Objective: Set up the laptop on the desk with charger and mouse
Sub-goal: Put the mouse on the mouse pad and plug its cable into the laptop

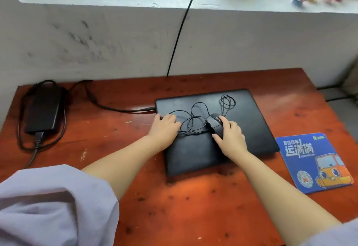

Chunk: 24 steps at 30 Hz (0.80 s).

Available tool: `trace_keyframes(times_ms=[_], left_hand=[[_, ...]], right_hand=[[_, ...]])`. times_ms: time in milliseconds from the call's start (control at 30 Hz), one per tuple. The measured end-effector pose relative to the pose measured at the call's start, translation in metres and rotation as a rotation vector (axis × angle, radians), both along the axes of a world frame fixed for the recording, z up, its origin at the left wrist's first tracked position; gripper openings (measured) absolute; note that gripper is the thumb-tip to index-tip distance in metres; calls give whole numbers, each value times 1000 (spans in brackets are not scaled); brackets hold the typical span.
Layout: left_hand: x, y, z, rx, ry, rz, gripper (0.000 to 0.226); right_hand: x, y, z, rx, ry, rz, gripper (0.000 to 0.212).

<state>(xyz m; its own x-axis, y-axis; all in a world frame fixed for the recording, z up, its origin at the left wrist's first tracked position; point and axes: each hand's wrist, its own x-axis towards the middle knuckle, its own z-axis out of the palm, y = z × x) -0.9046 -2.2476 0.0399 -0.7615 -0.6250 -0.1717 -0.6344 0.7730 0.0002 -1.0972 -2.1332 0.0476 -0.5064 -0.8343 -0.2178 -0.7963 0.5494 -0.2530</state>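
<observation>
A: What's on the table (193,207)?
B: A shut laptop (242,121), charger (43,110) at far left plugged into its left edge, blue pad (313,165) with Chinese writing on the right.
A: The hands?
B: Right hand (230,138) cups the mouse (214,124) on the lid, fingers loosely curled. Left hand (164,126) pinches its cord (193,119).
</observation>
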Motion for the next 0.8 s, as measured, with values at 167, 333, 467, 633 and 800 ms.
trace_keyframes(times_ms=[167,333,467,633,800], left_hand=[[-17,7,12,129,94,108,13],[-82,22,34,576,332,447,20],[-165,40,34,1098,645,742,15],[-273,57,40,1087,953,824,16],[-366,74,52,1046,1011,706,21]], right_hand=[[-30,3,14,-139,-63,-24,63],[-96,21,33,-244,-30,-61,64],[-161,43,41,-265,-27,-79,65],[-248,91,44,-209,-19,-130,64],[-292,160,26,-13,-3,-172,67]])
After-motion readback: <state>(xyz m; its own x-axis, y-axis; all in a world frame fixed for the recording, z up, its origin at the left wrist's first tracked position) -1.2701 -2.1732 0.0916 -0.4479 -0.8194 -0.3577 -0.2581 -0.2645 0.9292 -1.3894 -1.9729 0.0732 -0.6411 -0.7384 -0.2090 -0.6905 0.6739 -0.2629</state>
